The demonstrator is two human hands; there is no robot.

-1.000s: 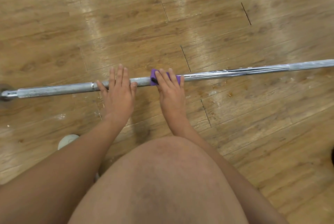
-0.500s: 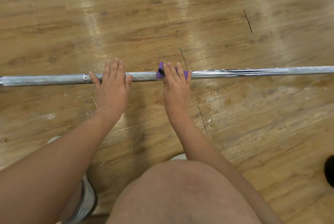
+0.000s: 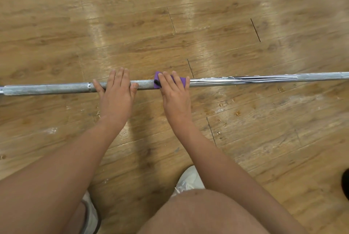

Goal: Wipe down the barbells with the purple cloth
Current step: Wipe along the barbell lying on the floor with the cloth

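The barbell (image 3: pixel 245 79) lies on the wooden floor (image 3: pixel 188 25), running past both side edges of the view, so neither end shows. The left hand (image 3: pixel 116 93) rests flat on the rough grey stretch. Its grip is wide, with the fingers straight across the bar and the thumb lying along the near side. Just beside it, toward the shiny section, the right hand (image 3: pixel 176 94) lies over the purple cloth (image 3: pixel 181 80), which sits wrapped on the bar right under this grip. Only the cloth's two ends peek out on either side of the fingers, and a small dark bit at the end nearer the left hand is too small to make out. The right thumb is hidden, so I cannot tell whether this grip closes round the cloth or only presses on it. Nearer the person than both grips, a bare knee (image 3: pixel 207 213) covers most of a white shoe (image 3: pixel 190 178). The left forearm half hides a second shoe (image 3: pixel 91 213). A dark shape (image 3: pixel 345 182) is cut off by the right edge.
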